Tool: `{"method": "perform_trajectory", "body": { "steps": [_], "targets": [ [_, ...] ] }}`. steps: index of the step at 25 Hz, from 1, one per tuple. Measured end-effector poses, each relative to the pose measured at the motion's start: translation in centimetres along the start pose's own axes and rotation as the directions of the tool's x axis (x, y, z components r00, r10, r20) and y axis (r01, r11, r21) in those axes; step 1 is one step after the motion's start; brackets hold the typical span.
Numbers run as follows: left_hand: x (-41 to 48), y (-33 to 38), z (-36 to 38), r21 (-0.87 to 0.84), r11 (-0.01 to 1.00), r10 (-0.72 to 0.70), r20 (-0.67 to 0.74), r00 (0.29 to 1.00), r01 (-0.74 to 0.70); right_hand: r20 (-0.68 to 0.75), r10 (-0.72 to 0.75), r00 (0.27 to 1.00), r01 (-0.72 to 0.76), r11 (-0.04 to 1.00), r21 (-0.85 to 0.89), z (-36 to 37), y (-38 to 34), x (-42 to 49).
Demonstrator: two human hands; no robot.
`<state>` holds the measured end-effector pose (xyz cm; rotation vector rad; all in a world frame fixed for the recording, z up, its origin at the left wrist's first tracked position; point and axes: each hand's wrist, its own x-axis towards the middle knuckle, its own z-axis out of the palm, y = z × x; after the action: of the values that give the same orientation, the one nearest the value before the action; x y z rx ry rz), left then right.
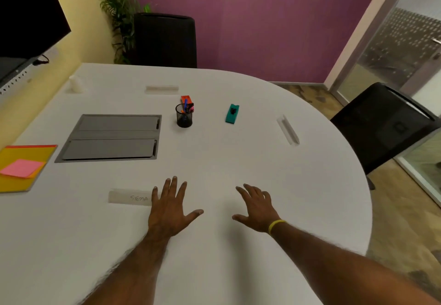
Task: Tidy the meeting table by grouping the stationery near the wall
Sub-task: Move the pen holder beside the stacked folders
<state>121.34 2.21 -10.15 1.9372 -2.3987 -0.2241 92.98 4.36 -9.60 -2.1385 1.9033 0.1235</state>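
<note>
Both hands, left hand (170,211) and right hand (257,209), lay spread and empty; beyond them pen cup (184,117) and green eraser (232,113) sat ungrouped, so tidying looked barely begun.

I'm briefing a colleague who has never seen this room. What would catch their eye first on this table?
Probably the two open hands, left hand and right hand, spread empty over the near part of the white table. Next come the colours: yellow folders topped by pink sticky notes at the left edge, and mid-table a black pen cup with a teal eraser to its right.
</note>
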Motion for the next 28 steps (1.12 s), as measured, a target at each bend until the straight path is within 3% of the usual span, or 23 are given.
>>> {"method": "perform_trajectory", "body": {
  "steps": [10, 17, 24, 28],
  "targets": [
    [11.1, 2.6, 3.4, 0.017, 0.992, -0.126, 0.176, 0.976, 0.125, 0.069, -0.084, 0.994, 0.073, 0.986, 0.148, 2.5, 5.5, 15.3],
    [21.8, -1.3, 7.2, 0.039, 0.994, -0.107, 0.049, 0.993, 0.105, -0.045, -0.026, 0.999, 0.04, 0.936, 0.348, 2.4, 2.3, 28.8],
    [29.2, -7.2, 11.5, 0.035, 0.991, -0.132, 0.031, 0.991, 0.131, -0.103, 0.027, 0.994, 0.047, 0.758, 0.651, 0.8, -4.9, 44.5],
    [31.8, -9.9, 12.1, 0.038, 0.989, -0.146, 0.004, 0.989, 0.146, -0.18, 0.121, 0.976, 0.085, 0.553, 0.829, 0.2, -8.2, 50.9]
  ]
}}
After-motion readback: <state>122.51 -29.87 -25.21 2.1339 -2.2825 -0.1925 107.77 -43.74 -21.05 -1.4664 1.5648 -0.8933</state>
